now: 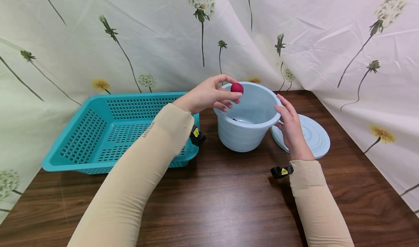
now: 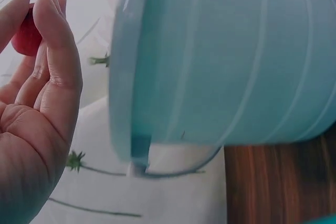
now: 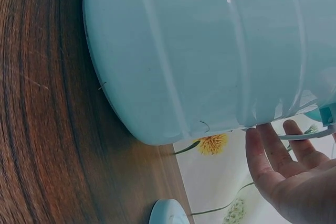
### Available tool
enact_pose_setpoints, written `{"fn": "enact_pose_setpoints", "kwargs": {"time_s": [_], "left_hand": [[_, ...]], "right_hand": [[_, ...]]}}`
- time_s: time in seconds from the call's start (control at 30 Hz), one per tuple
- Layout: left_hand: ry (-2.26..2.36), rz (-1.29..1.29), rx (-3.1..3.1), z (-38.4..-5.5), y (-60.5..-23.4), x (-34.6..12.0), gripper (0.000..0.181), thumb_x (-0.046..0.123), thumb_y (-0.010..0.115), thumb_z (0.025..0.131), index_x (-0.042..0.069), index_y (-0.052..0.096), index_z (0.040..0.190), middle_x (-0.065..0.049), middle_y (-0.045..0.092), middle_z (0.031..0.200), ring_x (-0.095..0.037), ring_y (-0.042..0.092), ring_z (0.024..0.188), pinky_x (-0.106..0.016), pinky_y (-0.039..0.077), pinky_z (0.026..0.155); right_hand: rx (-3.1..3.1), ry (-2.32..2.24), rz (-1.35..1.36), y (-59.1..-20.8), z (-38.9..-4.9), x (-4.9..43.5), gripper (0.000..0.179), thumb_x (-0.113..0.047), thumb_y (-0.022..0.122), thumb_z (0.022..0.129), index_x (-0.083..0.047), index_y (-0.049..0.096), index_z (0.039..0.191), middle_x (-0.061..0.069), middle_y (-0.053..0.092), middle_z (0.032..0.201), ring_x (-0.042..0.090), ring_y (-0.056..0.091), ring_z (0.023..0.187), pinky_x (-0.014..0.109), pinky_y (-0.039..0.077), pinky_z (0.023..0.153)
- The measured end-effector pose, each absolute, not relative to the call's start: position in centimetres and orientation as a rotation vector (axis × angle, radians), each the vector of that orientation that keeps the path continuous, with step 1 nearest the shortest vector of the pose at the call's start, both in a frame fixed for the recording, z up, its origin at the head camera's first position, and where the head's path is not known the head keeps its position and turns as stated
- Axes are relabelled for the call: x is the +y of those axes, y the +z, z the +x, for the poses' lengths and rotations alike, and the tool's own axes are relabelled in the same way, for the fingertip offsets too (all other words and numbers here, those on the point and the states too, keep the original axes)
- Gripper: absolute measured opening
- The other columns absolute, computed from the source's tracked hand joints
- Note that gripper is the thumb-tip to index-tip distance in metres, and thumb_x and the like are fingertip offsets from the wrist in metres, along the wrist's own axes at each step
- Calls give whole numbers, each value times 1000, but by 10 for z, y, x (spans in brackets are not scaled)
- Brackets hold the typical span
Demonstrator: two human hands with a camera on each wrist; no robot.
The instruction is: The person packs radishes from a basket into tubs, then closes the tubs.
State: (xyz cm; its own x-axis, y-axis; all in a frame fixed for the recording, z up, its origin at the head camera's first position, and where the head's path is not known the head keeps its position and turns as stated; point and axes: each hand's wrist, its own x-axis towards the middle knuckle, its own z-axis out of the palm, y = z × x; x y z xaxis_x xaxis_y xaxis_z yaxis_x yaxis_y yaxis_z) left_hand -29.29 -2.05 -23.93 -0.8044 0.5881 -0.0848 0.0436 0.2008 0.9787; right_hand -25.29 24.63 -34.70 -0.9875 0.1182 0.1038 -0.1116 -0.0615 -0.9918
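Note:
My left hand [image 1: 217,92] pinches a small dark-red ball [image 1: 237,88] between thumb and fingertips, over the left side of the mouth of a light-blue bucket [image 1: 243,132]. In the left wrist view the same ball [image 2: 26,35] sits at the fingertips, apart from the bucket's rim [image 2: 123,77]. My right hand [image 1: 291,127] holds the bucket's right rim; in the right wrist view its fingers [image 3: 281,153] touch the outer wall near the handle [image 3: 310,134]. The bucket stands upright on the table. A small dark thing shows on its bottom, too little visible to name.
A teal perforated basket [image 1: 49,163] stands on the left of the dark wooden table [image 1: 209,207]. A round light-blue lid [image 1: 317,136] lies right of the bucket, partly behind my right hand. Floral cloth [image 1: 157,39] hangs along the back and right.

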Motion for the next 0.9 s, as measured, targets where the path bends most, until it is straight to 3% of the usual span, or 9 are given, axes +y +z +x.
{"fn": "enact_pose_setpoints", "kwargs": {"time_s": [0.17, 0.37, 0.6, 0.9], "left_hand": [[1656, 577, 2004, -292, -246, -5, 42, 21, 71, 93, 15, 51, 129, -19, 71, 112, -22, 68, 80, -34, 59, 84], [1631, 575, 2014, -291, -253, 7, 42, 24, 72, 92, 15, 52, 128, -16, 73, 108, -21, 67, 79, -35, 58, 86], [1623, 569, 2032, -290, -255, 11, 41, 25, 72, 92, 15, 52, 127, -18, 72, 110, -33, 64, 91, -44, 54, 95], [1580, 549, 2095, -289, -255, 13, 40, 26, 72, 92, 14, 54, 126, -17, 72, 109, -20, 65, 79, -44, 55, 96]], "right_hand": [[-2041, 2185, -12, -347, -252, 248, 52, -32, 51, 102, -26, 39, 152, 5, 39, 153, 15, 52, 121, 26, 47, 89], [-2055, 2180, -16, -347, -251, 249, 53, -33, 50, 102, -26, 38, 153, 6, 38, 154, 16, 51, 124, 27, 46, 91], [-2056, 2166, -9, -347, -249, 251, 54, -33, 50, 101, -25, 38, 153, 6, 38, 153, 15, 52, 121, 27, 46, 90], [-2044, 2176, -1, -348, -251, 251, 53, -32, 50, 101, -25, 39, 152, 5, 39, 152, 14, 53, 118, 27, 47, 89]]}}
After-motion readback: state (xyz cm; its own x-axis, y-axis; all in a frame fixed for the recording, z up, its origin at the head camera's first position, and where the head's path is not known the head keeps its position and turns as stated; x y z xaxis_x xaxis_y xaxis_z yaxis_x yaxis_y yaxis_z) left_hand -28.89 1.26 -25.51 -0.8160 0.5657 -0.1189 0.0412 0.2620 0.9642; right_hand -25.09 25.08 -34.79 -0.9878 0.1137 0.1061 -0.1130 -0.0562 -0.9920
